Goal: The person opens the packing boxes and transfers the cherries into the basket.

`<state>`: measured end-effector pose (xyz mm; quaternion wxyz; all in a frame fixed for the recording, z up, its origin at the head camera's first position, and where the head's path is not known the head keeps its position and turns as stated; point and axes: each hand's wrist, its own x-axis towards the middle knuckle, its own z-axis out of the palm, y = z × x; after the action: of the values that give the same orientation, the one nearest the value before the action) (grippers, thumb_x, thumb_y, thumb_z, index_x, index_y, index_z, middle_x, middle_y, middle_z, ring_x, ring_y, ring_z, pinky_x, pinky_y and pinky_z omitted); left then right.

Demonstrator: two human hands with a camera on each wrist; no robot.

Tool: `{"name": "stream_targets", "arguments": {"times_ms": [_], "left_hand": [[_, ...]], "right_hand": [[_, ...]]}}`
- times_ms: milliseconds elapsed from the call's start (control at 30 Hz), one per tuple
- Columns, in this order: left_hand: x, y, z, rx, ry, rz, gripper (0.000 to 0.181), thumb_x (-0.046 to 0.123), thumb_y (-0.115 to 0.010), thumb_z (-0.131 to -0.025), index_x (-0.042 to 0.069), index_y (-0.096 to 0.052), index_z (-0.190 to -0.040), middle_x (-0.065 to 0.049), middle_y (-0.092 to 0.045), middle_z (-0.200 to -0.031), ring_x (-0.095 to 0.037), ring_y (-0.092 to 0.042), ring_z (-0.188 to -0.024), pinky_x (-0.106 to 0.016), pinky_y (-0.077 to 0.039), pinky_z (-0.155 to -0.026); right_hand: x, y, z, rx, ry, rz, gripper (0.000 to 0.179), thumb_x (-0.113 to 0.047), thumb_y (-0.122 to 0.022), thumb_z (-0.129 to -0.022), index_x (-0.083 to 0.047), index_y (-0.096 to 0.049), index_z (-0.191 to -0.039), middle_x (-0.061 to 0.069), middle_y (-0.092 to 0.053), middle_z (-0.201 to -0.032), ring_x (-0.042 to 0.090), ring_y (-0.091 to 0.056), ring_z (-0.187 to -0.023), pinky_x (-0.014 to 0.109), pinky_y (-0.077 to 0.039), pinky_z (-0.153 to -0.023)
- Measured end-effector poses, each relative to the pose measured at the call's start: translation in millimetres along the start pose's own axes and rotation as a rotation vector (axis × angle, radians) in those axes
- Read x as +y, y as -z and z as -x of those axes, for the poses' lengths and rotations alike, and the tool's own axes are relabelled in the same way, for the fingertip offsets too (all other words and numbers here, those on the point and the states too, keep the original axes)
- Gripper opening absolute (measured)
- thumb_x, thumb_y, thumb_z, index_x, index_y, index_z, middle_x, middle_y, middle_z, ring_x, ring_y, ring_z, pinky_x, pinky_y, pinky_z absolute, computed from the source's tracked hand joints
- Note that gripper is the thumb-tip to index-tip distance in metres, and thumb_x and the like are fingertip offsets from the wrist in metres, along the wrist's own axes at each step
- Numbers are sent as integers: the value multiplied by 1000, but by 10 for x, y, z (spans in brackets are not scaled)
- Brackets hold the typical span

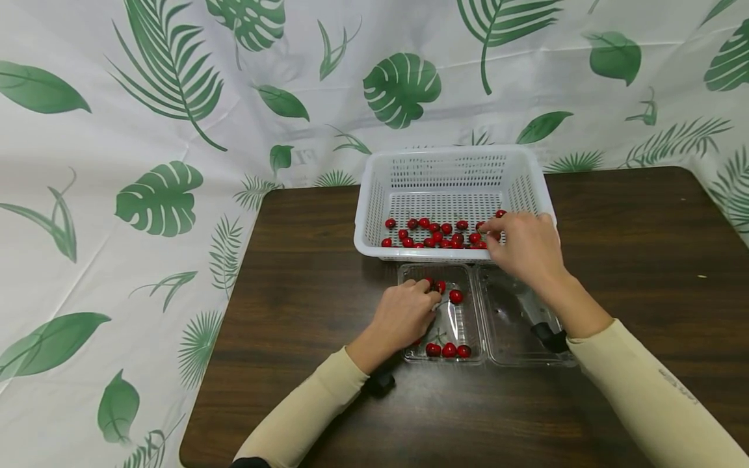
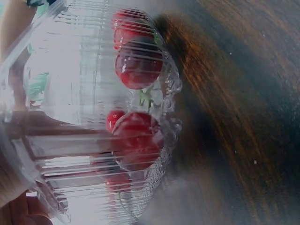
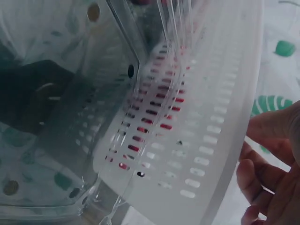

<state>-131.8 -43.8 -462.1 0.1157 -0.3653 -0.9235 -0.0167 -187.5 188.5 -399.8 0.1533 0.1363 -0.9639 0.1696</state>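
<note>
My left hand (image 1: 405, 312) reaches into the left half of a clear plastic clamshell box (image 1: 471, 325). Its bent fingers are right at two cherries (image 1: 440, 286) by the back wall; I cannot tell whether they grip one. Another cherry (image 1: 456, 296) lies to their right, and more cherries (image 1: 448, 350) line the front wall. Through the ribbed wall, the left wrist view shows a cherry (image 2: 137, 140) close up. Over the front right rim of a white slotted basket (image 1: 367, 227), my right hand (image 1: 526, 247) pinches a cherry (image 1: 480, 226) at its fingertips.
Many loose cherries (image 1: 437, 236) lie along the basket's front side. The clamshell's transparent lid (image 1: 515, 325) lies opened flat under my right forearm. Behind the dark wooden table (image 1: 304, 279) hangs a white cloth with green leaf prints (image 1: 404, 91).
</note>
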Motion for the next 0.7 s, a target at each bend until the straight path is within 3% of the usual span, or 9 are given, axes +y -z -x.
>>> {"name": "stream_targets", "arguments": {"times_ms": [133,200,267,400,467,533,700], "left_hand": [[-9,-2,7,3,-3,10,11,26,-76,-83,24,-74,-93,3,-63,-87,-15,-58,-70,-30,-48,-51],[-20,-3,12,5,0,15,11,27,-77,-82,24,-74,-92,3,-63,-87,-15,-59,-70,-30,-48,-51],[-31,7,12,4,5,20,13,29,-77,-82,23,-74,-93,3,-62,-87,-15,-59,-70,-30,-48,-52],[-61,31,17,2,19,21,16,31,-78,-82,22,-75,-95,2,-62,-86,-16,-61,-72,-31,-50,-55],[-72,36,17,4,24,20,16,31,-78,-82,22,-75,-95,2,-62,-86,-16,-61,-73,-31,-51,-56],[-77,40,17,6,26,23,14,29,-78,-83,22,-75,-94,2,-61,-85,-17,-61,-72,-32,-51,-56],[-70,35,14,18,25,42,10,24,-74,-84,21,-75,-93,2,-60,-83,-17,-59,-70,-31,-50,-54]], "right_hand": [[-115,12,118,74,126,-35,12,-9,-73,-80,-7,-78,-90,8,-70,-80,29,-62,-73,44,-35,-62],[-194,4,201,67,215,-54,9,-10,-76,-78,-8,-77,-87,5,-69,-76,24,-61,-66,40,-39,-59],[-286,-10,305,-18,300,-56,8,-12,-77,-78,-10,-77,-86,1,-69,-75,18,-60,-61,36,-44,-54],[-457,-119,530,-324,432,-45,6,-13,-78,-78,-16,-76,-83,-6,-68,-75,11,-60,-61,32,-48,-54],[-515,-215,619,-430,482,-35,8,-11,-77,-78,-16,-76,-84,-6,-68,-75,12,-61,-63,32,-50,-55],[-550,-324,681,-467,532,-10,13,-9,-76,-77,-17,-76,-87,-4,-67,-75,14,-62,-64,33,-49,-53],[-587,-531,744,-467,606,54,26,-1,-75,-75,-21,-75,-90,-4,-61,-74,13,-53,-58,31,-42,-46]]}}
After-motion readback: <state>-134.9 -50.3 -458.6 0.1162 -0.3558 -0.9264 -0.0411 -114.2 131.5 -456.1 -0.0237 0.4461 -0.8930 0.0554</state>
